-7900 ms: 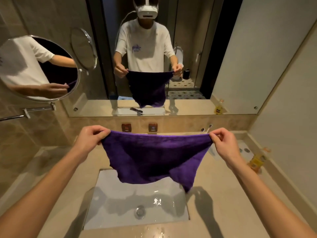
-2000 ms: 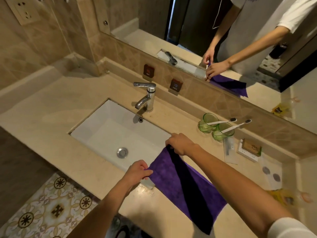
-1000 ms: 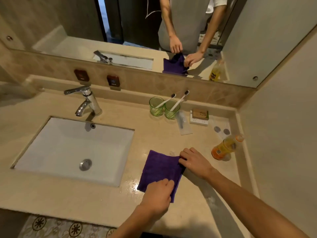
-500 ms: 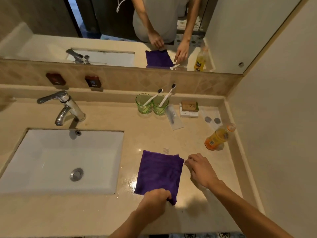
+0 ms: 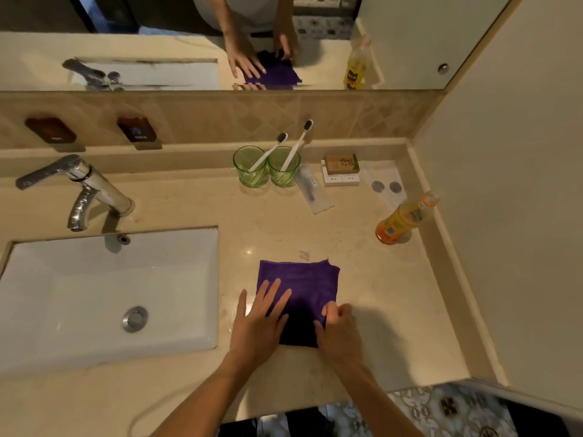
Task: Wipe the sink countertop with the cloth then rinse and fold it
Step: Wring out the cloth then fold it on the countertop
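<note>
Folded purple cloth (image 5: 299, 283) lying on the counter (image 5: 378, 294) just right of the sink (image 5: 94, 294), near the counter's front edge. The left hand (image 5: 262, 323) rests flat on the cloth's left part, fingers straight and spread. The right hand (image 5: 339, 329) pinches the cloth's right side with curled fingers. Judged risk: pulling that side over while the left hand presses off-centre could drag the layers askew, leaving a crooked fold; a damp cloth may also cling to the wet counter and bunch.
</note>
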Tool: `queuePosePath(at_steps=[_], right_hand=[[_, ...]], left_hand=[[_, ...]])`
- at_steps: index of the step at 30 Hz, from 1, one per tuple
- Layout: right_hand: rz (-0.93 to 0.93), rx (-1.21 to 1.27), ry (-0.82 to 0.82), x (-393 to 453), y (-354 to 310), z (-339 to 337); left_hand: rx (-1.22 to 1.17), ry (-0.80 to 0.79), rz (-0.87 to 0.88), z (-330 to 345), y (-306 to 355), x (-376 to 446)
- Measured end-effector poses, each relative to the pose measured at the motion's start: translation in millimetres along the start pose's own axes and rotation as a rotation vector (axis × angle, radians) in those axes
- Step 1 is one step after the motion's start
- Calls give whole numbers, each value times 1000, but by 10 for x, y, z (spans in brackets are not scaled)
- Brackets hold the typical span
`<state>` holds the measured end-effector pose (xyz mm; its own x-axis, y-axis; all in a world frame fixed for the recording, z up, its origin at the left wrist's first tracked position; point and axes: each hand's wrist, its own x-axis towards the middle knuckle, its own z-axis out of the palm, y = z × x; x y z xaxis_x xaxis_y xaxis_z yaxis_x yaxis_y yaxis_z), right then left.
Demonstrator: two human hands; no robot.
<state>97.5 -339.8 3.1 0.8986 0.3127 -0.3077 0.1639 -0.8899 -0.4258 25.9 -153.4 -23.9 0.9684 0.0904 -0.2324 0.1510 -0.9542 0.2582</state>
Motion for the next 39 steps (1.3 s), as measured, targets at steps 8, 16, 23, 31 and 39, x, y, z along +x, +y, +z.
queuePosePath(at_steps=[8,16,23,31,39], right_hand=[[87,238,-52,-91,111,-127],[142,60,-58,-120,170,-146],[-140,154,286,323,-539,99],[-191,-159,244,326,-310,659],[-315,-247,104,36,-373,718]], left_hand=[[51,-23,72,-17,-229,-30],[48,200,138,-24,-238,47],[-274,352,32,72,115,366],[-146,325,-43,385,20,345],[-78,273,-213,451,-92,-193]])
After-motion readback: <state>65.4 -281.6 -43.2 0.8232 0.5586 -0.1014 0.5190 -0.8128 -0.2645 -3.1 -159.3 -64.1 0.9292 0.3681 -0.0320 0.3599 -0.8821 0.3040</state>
